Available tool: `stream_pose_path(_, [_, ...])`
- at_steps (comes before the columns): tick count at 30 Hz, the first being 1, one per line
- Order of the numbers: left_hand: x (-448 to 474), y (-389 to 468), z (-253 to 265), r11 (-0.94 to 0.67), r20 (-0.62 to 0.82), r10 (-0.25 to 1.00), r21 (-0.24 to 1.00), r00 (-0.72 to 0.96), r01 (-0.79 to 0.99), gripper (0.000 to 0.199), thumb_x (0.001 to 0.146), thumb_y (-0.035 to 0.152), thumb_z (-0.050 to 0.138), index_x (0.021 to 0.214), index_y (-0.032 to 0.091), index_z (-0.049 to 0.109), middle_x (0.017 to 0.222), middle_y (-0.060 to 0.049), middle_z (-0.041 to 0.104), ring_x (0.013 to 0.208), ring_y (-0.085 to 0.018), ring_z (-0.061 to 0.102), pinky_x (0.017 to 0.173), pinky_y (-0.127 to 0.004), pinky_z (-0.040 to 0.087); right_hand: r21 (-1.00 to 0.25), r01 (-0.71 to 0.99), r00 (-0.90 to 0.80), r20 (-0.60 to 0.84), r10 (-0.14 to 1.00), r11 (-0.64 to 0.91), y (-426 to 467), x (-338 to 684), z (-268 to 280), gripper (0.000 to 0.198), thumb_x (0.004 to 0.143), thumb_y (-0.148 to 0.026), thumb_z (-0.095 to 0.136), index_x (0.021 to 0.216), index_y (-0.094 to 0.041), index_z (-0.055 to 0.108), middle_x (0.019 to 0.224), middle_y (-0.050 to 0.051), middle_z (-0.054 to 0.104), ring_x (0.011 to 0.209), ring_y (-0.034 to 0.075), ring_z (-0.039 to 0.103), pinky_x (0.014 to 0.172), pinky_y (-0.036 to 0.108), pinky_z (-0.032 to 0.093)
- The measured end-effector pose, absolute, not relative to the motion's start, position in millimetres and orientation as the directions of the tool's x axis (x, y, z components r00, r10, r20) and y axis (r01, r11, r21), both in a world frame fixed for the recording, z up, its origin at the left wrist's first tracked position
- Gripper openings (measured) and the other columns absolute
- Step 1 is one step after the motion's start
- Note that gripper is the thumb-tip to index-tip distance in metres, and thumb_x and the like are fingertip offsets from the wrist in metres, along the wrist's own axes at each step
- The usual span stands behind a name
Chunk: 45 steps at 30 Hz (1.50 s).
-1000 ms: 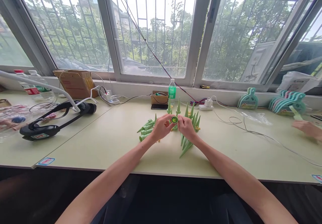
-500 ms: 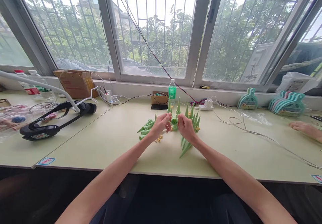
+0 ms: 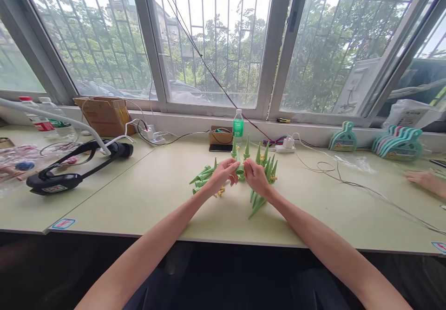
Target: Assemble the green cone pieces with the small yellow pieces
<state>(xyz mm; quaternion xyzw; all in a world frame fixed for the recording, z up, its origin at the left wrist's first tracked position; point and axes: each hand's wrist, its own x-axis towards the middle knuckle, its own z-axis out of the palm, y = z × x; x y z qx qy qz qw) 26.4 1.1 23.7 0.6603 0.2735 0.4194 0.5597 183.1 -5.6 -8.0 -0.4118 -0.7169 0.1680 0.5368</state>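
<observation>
My left hand point(image 3: 224, 175) is closed, its fingertips pinching a green plastic watering spike point(image 3: 239, 170) whose round collar shows between my hands. My right hand point(image 3: 257, 177) is closed close beside it; what its fingers hold is hidden. Behind my hands several green spikes point(image 3: 247, 148) stand point up, some with small yellow valves point(image 3: 273, 178). By my right wrist more green spikes point(image 3: 258, 206) lie on the table. Left of my left hand lie several hollow green spikes point(image 3: 202, 177), and loose yellow valves point(image 3: 220, 192) sit below that hand.
A green-labelled bottle point(image 3: 238, 125) and a small cardboard box point(image 3: 220, 136) stand at the back. A black headset point(image 3: 80, 166) lies left. White cables point(image 3: 365, 191) cross the right side, near teal paddle-shaped boards point(image 3: 397, 144) and another person's hand point(image 3: 423, 180).
My hands have come slightly closer together. The green collar between them has tipped, so its open top no longer faces me. The other person's hand has shifted a little right.
</observation>
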Motion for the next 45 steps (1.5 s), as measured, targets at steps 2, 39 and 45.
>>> stream_pose_path(2, [26.3, 0.0, 25.1, -0.236, 0.255, 0.832, 0.967, 0.492, -0.101, 0.038, 0.082, 0.052, 0.062, 0.078, 0.017, 0.047, 0.062, 0.003, 0.051, 0.046, -0.010, 0.056, 0.039, -0.020, 0.039, -0.682, 0.411, -0.088, 0.631, 0.771, 0.605, -5.2, 183.3, -8.3, 0.038, 0.098, -0.048, 0.030, 0.070, -0.022, 0.033, 0.055, -0.005, 0.040, 0.048, 0.009, 0.036, 0.050, 0.023, 0.030])
stream_pose_path(39, [18.8, 11.4, 8.4, -0.824, 0.680, 0.567, 0.474, 0.465, 0.311, 0.027, 0.091, 0.039, 0.052, 0.103, 0.021, 0.067, 0.101, -0.007, 0.058, 0.064, -0.009, 0.054, 0.059, -0.023, 0.048, -0.870, 0.226, -0.064, 0.436, 0.898, 0.438, -10.8, 183.0, 2.2, 0.045, 0.091, -0.047, 0.036, 0.054, -0.023, 0.032, 0.037, -0.005, 0.036, 0.033, 0.009, 0.035, 0.037, 0.024, 0.030])
stream_pose_path(45, [22.2, 11.0, 7.0, -0.792, 0.667, 0.611, 0.501, 0.426, 0.350, 0.028, 0.091, 0.042, 0.052, 0.105, 0.022, 0.066, 0.107, -0.007, 0.055, 0.062, -0.008, 0.053, 0.060, -0.023, 0.048, -0.885, 0.167, -0.035, 0.436, 0.900, 0.435, -10.6, 180.7, 1.2, 0.042, 0.091, -0.047, 0.037, 0.057, -0.023, 0.033, 0.038, -0.006, 0.036, 0.031, 0.008, 0.033, 0.035, 0.023, 0.028])
